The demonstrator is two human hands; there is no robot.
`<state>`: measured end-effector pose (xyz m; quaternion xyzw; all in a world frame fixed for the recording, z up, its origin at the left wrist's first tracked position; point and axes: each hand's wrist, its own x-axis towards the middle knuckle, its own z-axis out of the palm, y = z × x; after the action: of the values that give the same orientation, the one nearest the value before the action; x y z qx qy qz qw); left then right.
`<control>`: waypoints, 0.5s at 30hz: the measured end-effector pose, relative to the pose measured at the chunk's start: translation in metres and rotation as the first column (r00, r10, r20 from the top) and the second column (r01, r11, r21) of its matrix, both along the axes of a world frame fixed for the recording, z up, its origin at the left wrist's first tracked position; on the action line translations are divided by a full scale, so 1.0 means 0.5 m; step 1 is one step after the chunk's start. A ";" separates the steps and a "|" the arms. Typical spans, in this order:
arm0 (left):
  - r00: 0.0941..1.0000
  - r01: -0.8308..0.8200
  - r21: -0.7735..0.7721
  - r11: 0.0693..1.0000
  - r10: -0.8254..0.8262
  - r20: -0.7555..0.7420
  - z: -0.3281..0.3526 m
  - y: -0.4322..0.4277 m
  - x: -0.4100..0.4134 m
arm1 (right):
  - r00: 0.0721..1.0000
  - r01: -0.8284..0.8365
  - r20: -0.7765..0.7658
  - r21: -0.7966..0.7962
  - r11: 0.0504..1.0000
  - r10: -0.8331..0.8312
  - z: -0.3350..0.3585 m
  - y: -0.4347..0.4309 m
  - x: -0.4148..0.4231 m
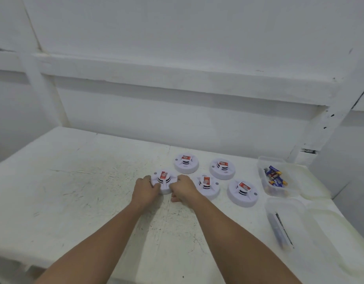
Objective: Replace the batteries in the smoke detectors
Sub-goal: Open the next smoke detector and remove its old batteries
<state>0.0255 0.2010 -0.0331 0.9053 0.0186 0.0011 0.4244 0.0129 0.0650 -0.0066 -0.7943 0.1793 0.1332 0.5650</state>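
white detector (pixel 164 182) between left grip (pixel 145 190), right grip (pixel 183 189)

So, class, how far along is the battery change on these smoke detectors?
Done: nothing visibly; no detector looks opened. In hand: the left hand and right hand grip the leftmost detector. Left: swapping in batteries, probably from the far tub, then the back-left detector, back-right detector, front-middle detector and front-right detector.

Free tabletop (pixel 78 181) left, 4 detectors (pixel 222 168) right

Red labels (pixel 163 175) on the detectors (pixel 186 170) cannot be read.
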 end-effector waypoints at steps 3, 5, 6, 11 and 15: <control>0.999 -0.003 -0.111 0.994 0.007 0.038 0.001 0.010 -0.017 | 0.999 0.030 0.015 0.129 0.991 -0.032 0.002 -0.001 -0.018; 0.997 -0.009 -0.209 0.978 0.025 0.078 0.000 0.012 -0.044 | 0.997 0.042 0.058 0.221 0.974 -0.056 0.004 -0.006 -0.037; 0.994 -0.019 -0.260 0.965 0.047 0.102 0.002 0.009 -0.061 | 0.993 0.045 0.093 0.267 0.963 -0.072 0.003 -0.008 -0.047; 0.982 -0.041 -0.467 0.883 0.122 0.145 0.020 -0.019 -0.142 | 0.951 0.157 0.200 0.349 0.924 -0.237 0.016 -0.028 -0.121; 0.985 -0.023 -0.546 0.838 0.112 0.130 0.026 -0.048 -0.185 | 0.894 0.247 0.252 0.412 0.877 -0.370 0.027 -0.061 -0.183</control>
<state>-0.0669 0.1772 -0.0199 0.7441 0.0166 0.0819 0.6629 -0.0786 0.0343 0.0070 -0.6450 0.1819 -0.0606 0.7397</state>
